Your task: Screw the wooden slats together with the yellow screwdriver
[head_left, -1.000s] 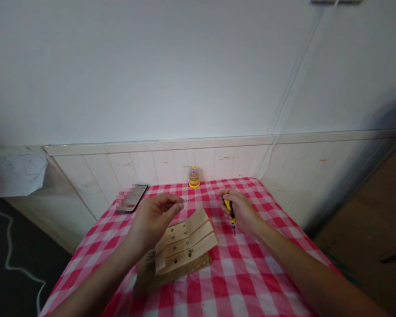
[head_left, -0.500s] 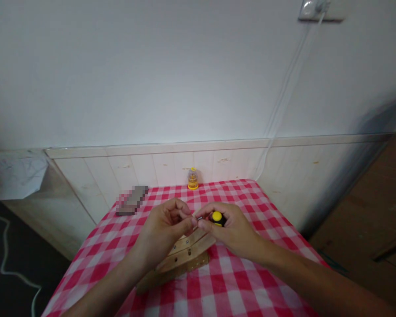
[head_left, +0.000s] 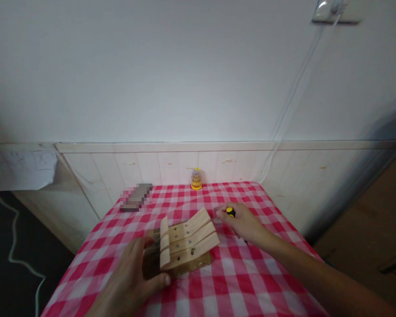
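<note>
Several pale wooden pieces (head_left: 193,242) with curved ends and screw holes lie side by side on a brown block (head_left: 198,264) in the middle of the table. Dark screws or holes dot their flat parts. My left hand (head_left: 132,273) is wrapped round the left end of the brown block, thumb on the near side and fingers on the far side. Just right of the wooden pieces, my right hand (head_left: 240,220) is closed on a screwdriver (head_left: 230,212) with a black and yellow handle. My fingertips hide part of the tool.
A red and white checked cloth (head_left: 257,273) covers the table. A clear and yellow bit container (head_left: 196,179) stands at the back near the wall. A blurred flat grey object (head_left: 137,198) lies at the back left. A cable (head_left: 290,88) runs down the wall from a socket (head_left: 336,11).
My hands have come apart. The left moved down and left onto the brown block; the right moved right with the screwdriver. The wooden pieces are now in plain view.
</note>
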Demonstrator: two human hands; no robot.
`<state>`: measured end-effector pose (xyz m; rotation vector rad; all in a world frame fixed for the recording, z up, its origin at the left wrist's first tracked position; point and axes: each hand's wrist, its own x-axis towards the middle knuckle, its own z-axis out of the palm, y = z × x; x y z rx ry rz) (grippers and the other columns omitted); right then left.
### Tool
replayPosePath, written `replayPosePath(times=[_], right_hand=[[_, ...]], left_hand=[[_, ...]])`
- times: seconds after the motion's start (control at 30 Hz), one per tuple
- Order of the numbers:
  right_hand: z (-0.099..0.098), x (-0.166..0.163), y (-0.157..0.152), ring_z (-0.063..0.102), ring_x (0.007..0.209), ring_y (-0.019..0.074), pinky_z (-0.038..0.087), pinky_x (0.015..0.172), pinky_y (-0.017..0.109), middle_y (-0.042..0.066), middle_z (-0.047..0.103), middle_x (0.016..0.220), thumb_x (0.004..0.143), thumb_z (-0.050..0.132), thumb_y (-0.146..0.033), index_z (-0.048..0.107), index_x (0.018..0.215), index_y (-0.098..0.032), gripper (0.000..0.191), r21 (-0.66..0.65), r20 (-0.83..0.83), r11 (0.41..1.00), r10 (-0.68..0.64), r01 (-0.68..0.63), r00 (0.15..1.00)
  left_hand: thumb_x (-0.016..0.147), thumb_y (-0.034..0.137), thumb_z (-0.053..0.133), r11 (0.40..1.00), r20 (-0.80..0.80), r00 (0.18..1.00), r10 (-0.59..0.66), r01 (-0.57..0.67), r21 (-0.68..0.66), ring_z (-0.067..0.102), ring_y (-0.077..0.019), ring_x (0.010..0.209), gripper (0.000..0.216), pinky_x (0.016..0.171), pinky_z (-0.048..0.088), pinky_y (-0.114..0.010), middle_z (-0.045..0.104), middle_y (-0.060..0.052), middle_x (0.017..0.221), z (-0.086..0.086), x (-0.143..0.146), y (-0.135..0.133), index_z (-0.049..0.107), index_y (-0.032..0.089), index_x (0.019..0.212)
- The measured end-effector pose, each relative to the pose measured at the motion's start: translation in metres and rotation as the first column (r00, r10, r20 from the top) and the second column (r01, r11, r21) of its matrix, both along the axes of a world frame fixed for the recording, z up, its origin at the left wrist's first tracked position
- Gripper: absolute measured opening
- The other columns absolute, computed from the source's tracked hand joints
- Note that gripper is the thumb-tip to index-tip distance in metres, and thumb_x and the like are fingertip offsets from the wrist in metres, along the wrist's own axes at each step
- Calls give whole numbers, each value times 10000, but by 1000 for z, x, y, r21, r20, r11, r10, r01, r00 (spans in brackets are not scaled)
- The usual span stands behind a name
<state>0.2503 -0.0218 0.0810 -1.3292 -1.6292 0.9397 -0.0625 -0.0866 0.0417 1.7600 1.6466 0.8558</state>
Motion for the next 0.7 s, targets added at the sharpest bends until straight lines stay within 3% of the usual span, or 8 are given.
replayPosePath(times=[0.07, 0.13, 0.23, 0.33, 0.43, 0.53, 0.7], right_hand=[[-10, 2, 1, 532, 390, 120, 353, 392, 206, -9, 654, 491, 880, 663, -399, 674, 749, -189, 248, -228, -120, 974, -18, -10, 993], [-17, 2, -1, 550, 393, 110, 368, 387, 192, 1, 670, 507, 865, 686, -415, 690, 776, -170, 260, -387, -289, 916, -14, -104, 957], [-20, 1, -7, 705, 636, 143, 549, 596, 231, 64, 764, 744, 795, 776, -359, 731, 866, -132, 242, -469, -537, 816, 40, -338, 843], [-20, 0, -17, 739, 807, 168, 588, 753, 281, 96, 777, 935, 753, 823, -322, 740, 971, -123, 307, -462, -657, 752, 67, -471, 751], [-22, -2, -28, 741, 890, 204, 593, 826, 357, 103, 771, 991, 766, 813, -315, 736, 981, -134, 291, -452, -705, 748, 35, -487, 709], [-24, -4, -38, 736, 957, 236, 560, 924, 428, 115, 771, 985, 772, 804, -314, 734, 915, -131, 243, -436, -737, 759, 8, -484, 676], [-21, -11, -61, 705, 1084, 283, 473, 1065, 481, 161, 762, 1071, 754, 799, -323, 751, 1010, -117, 332, -416, -781, 815, -93, -403, 618]], left_hand=[[543, 426, 859, 1000, -33, 999, 12, -13, -21, 520, -429, 1284, 821, 1068, 422, -559, 606, -173, 1343, -10, -4, 0, 555, 196, 1269], [568, 392, 845, 999, -21, 1000, -6, 6, -45, 488, -415, 1332, 892, 1116, 381, -556, 572, -174, 1399, -11, -3, 1, 489, 195, 1361], [607, 375, 824, 991, 74, 997, -35, 44, -124, 548, -393, 1287, 895, 1081, 434, -523, 598, -176, 1373, -2, 1, 5, 437, 192, 1393], [607, 332, 817, 974, 175, 983, -56, 92, -208, 650, -362, 1141, 835, 946, 538, -462, 666, -160, 1271, 2, 0, 11, 455, 192, 1346], [601, 281, 789, 977, 242, 970, -5, 57, -204, 698, -322, 999, 809, 799, 584, -413, 687, -146, 1228, -2, -5, 19, 465, 200, 1338], [558, 259, 793, 986, 347, 936, 60, -1, -166, 694, -304, 1000, 845, 769, 590, -392, 601, -191, 1367, -5, -8, 30, 467, 181, 1334], [583, 193, 775, 970, 555, 830, 65, 79, -231, 697, -296, 1049, 823, 742, 586, -371, 469, -173, 1516, 12, 2, 52, 451, 231, 1338]])
